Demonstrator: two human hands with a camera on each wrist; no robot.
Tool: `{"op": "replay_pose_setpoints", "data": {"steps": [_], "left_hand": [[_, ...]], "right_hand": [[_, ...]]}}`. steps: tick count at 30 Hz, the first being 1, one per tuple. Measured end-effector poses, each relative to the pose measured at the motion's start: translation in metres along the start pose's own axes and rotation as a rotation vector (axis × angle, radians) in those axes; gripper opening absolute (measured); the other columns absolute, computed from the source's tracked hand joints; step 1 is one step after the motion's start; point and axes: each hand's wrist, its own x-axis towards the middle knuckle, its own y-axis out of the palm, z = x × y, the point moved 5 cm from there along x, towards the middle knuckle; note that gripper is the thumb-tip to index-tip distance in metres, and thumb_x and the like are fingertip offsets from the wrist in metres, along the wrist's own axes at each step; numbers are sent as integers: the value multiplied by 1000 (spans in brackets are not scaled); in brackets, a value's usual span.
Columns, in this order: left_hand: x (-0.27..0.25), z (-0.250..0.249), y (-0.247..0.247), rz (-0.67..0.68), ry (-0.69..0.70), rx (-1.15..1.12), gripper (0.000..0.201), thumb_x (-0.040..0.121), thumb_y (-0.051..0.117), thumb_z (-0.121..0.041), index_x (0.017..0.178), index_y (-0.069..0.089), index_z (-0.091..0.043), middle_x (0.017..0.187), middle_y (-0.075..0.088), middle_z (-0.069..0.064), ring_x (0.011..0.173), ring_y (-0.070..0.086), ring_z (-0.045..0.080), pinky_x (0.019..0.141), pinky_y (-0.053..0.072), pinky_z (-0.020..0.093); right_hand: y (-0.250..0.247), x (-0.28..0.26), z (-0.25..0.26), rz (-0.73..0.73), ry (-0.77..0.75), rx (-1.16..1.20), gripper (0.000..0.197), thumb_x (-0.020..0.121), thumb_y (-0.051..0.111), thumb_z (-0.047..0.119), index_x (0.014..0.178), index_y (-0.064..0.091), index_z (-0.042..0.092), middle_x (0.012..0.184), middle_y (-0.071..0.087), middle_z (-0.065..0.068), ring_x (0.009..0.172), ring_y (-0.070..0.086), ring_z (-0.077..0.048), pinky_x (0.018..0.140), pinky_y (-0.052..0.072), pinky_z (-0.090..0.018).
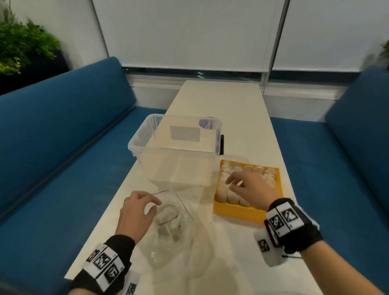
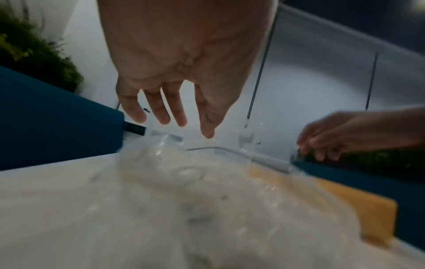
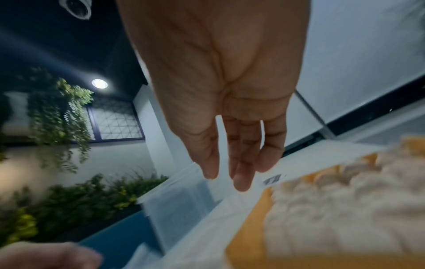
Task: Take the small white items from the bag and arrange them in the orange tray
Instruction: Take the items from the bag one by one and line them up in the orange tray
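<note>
A clear plastic bag (image 1: 172, 228) lies on the white table (image 1: 239, 114) with several small white items (image 1: 167, 217) still inside. My left hand (image 1: 139, 208) hovers over the bag's open mouth, fingers relaxed and empty; the left wrist view shows the same hand (image 2: 174, 116) above the blurred bag (image 2: 184, 191). To the right stands the orange tray (image 1: 239, 214), packed with rows of white items (image 1: 226, 192). My right hand (image 1: 244, 185) hangs over them with straight, empty fingers, as the right wrist view confirms (image 3: 230, 174) above the tray (image 3: 248, 236).
An empty clear plastic tub (image 1: 178, 150) with a purple label stands behind the bag and left of the tray, close to both hands. Blue benches (image 1: 55, 153) flank the narrow table. Plants (image 1: 10, 46) stand at the far left. The table's far end holds nothing.
</note>
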Motion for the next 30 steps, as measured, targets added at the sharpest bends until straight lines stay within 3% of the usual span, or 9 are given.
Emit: {"op": "replay_pose_setpoints", "data": {"steps": [3, 5, 9, 14, 19, 21, 23, 26, 30], "left_hand": [[-5, 36, 7, 92, -141, 123, 16, 91, 62, -25, 104, 67, -34, 137, 37, 2, 125, 39, 25, 103, 35, 37], [-10, 52, 17, 232, -223, 22, 31, 90, 63, -27, 120, 60, -36, 143, 30, 8, 128, 40, 29, 108, 34, 36], [-15, 57, 29, 380, -196, -104, 61, 87, 53, -1, 138, 46, -34, 136, 47, 11, 127, 46, 28, 107, 39, 33], [-13, 56, 26, 333, -114, -296, 71, 81, 44, 13, 135, 49, -34, 124, 49, 2, 118, 49, 22, 97, 45, 28], [-10, 49, 30, 178, 3, 35, 57, 83, 58, 3, 127, 55, -33, 134, 22, 2, 118, 32, 23, 99, 34, 27], [-9, 30, 24, 5, 241, 87, 43, 78, 59, 9, 105, 65, -23, 132, 31, 4, 110, 36, 22, 88, 36, 26], [-6, 13, 26, 12, 387, 24, 27, 78, 59, 11, 91, 68, -11, 110, 48, 5, 94, 46, 19, 76, 42, 26], [9, 9, 45, 241, 195, 13, 18, 93, 51, -14, 107, 61, -6, 111, 51, 7, 101, 53, 23, 86, 45, 30], [23, 6, 74, 354, 71, 260, 58, 91, 51, -47, 132, 42, -7, 132, 41, 11, 121, 44, 28, 100, 37, 35]], "right_hand": [[50, -23, 39, 57, -98, 159, 19, 91, 59, 27, 108, 66, 29, 107, 50, 2, 97, 54, -14, 84, 40, -24], [91, -28, 52, 111, -93, 210, 21, 91, 59, 35, 110, 66, 36, 127, 40, -3, 122, 42, -17, 102, 37, -29], [156, -27, 51, 186, 111, 178, 40, 90, 58, 29, 129, 53, 35, 146, 20, -11, 135, 31, -31, 112, 29, -35], [180, -24, 50, 160, 201, 150, 70, 91, 56, 36, 149, 17, 29, 128, 36, -11, 118, 45, -27, 98, 37, -27], [185, -16, 53, 115, 231, 69, 65, 90, 57, 39, 145, 29, 20, 122, 45, -10, 115, 49, -25, 91, 37, -23], [186, -16, 53, 120, 251, 71, 65, 89, 57, 41, 144, 33, 17, 124, 46, -11, 118, 47, -26, 95, 37, -25], [186, -18, 53, 132, 263, 85, 67, 89, 59, 40, 145, 31, 15, 126, 45, -11, 121, 45, -27, 98, 36, -26], [185, -18, 54, 153, 267, 61, 62, 89, 60, 31, 142, 34, 14, 123, 45, -11, 117, 47, -27, 92, 36, -25], [183, -18, 55, 153, 256, 76, 50, 85, 63, 23, 131, 46, 13, 118, 50, -13, 110, 49, -26, 77, 33, -22]]}}
